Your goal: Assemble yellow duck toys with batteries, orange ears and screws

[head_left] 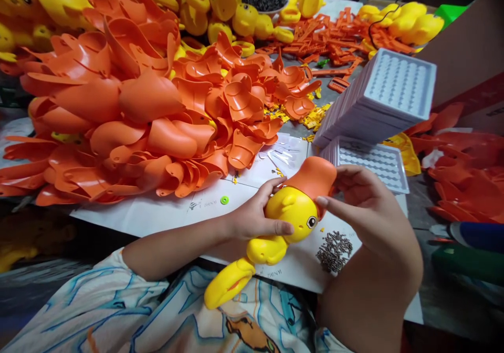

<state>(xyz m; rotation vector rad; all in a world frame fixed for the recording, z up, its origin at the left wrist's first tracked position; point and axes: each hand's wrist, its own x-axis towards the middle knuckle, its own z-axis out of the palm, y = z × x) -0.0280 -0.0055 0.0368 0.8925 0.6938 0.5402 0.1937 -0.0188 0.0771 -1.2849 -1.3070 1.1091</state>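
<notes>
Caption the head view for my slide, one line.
Left hand holds a yellow toy duck while the right hand grips its orange piece, near a pile of screws.

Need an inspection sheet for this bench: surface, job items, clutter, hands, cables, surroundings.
Surface: printed white sheet under the work, partly covered.
Job's things: yellow figure held tilted, with an orange piece against its head.
Clutter: large heap of orange parts; loose pile of screws; small green ring; stacked white trays; bowl of small dark pieces at the back.
Hands: left hand grips the figure; right hand has thumb and fingers on the orange piece.
Cables: one thin dark cord by the yellow parts at upper right.
Surroundings: cardboard at right; red-orange parts below it.
</notes>
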